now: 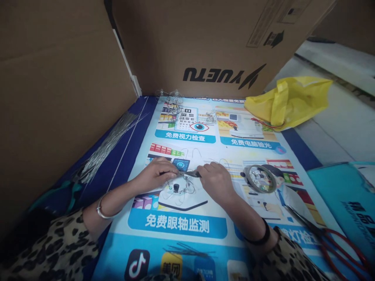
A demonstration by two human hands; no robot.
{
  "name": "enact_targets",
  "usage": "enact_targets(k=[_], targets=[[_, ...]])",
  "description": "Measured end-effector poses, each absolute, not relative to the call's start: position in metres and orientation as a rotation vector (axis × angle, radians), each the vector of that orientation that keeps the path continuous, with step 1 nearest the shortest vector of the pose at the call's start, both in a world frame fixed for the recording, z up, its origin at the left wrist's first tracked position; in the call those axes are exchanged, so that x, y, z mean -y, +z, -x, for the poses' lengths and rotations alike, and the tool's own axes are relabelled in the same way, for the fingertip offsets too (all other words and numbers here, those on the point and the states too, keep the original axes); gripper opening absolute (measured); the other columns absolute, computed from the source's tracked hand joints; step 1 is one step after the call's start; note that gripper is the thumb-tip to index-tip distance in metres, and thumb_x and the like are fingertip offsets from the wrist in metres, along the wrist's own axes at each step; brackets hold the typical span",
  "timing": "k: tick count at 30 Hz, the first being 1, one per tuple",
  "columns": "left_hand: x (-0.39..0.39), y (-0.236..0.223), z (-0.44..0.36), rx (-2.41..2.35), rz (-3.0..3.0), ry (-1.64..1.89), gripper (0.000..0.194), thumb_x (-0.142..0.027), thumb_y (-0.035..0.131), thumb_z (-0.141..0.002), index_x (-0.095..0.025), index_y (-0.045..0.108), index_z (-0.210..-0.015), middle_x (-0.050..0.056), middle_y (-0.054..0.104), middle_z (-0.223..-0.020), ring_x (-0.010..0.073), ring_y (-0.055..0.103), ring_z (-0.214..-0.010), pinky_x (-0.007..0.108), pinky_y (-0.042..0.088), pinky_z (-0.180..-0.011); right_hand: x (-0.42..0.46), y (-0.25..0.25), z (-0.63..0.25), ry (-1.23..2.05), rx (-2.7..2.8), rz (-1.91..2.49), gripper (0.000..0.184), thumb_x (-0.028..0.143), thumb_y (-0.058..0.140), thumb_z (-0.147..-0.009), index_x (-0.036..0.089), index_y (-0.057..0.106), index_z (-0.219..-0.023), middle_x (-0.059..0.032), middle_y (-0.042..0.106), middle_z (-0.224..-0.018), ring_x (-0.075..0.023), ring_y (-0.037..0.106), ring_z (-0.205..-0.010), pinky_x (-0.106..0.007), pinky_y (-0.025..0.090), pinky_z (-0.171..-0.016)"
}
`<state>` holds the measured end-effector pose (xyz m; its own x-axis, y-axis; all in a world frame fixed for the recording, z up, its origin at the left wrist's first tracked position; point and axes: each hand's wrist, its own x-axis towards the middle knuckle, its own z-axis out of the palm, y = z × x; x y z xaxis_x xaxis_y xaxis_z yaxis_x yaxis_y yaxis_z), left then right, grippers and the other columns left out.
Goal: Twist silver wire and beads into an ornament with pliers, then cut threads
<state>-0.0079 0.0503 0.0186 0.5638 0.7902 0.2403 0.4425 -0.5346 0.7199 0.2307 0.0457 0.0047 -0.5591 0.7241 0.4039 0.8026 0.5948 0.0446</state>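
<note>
Looped wire [190,185], dark pliers [192,174]

At the clock's centre, I watch the left hand [162,172] pinch the thin, curly wire; the right hand [216,182] wraps the metal pliers. Straight silvery strands [104,153] lie at nine o'clock.

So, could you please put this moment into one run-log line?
left hand: pinching wire | right hand: gripping pliers, tip at wire | right side: ring, scissors, yellow bag

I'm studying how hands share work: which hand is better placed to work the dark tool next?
Probably the right hand: it grips the dark tool, while the left hand seems to pinch the wire piece near the tool's other end.
</note>
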Motion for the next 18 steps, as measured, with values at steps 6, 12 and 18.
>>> enact_targets(k=[6, 12, 18], targets=[[-0.0479, 0.0186, 0.0084, -1.046, -2.168, 0.704, 0.019, -0.029, 0.049, -0.089, -0.019, 0.066, -0.091, 0.002, 0.069, -0.085, 0.0154, 0.058, -0.079, 0.028, 0.042, -0.073, -0.0470, 0.0035, -0.2272, -0.372, 2.480, 1.202, 0.013, 0.010, 0.053, -0.078, 0.018, 0.061, -0.075, -0.0014, 0.055, -0.063, -0.0169, 0.042, -0.067, -0.031, 0.026, -0.064], [-0.0461, 0.0157, 0.0082, -1.091, -2.173, 0.701, 0.020, -0.029, 0.049, -0.089, -0.018, 0.066, -0.090, 0.003, 0.069, -0.083, 0.0154, 0.059, -0.078, 0.028, 0.042, -0.073, -0.0493, 0.0004, -0.2240, -0.443, 2.488, 1.178, 0.010, 0.012, 0.054, -0.081, 0.019, 0.059, -0.075, -0.0012, 0.053, -0.063, -0.0177, 0.041, -0.068, -0.032, 0.024, -0.064], [-0.0461, 0.0161, 0.0079, -1.103, -2.151, 0.738, 0.019, -0.028, 0.049, -0.089, -0.019, 0.066, -0.088, 0.001, 0.070, -0.082, 0.0145, 0.060, -0.076, 0.026, 0.042, -0.072, -0.0511, -0.0006, -0.2231, -0.495, 2.492, 1.167, 0.010, 0.014, 0.053, -0.083, 0.019, 0.059, -0.078, -0.0020, 0.053, -0.065, -0.0179, 0.040, -0.069, -0.033, 0.023, -0.064]])
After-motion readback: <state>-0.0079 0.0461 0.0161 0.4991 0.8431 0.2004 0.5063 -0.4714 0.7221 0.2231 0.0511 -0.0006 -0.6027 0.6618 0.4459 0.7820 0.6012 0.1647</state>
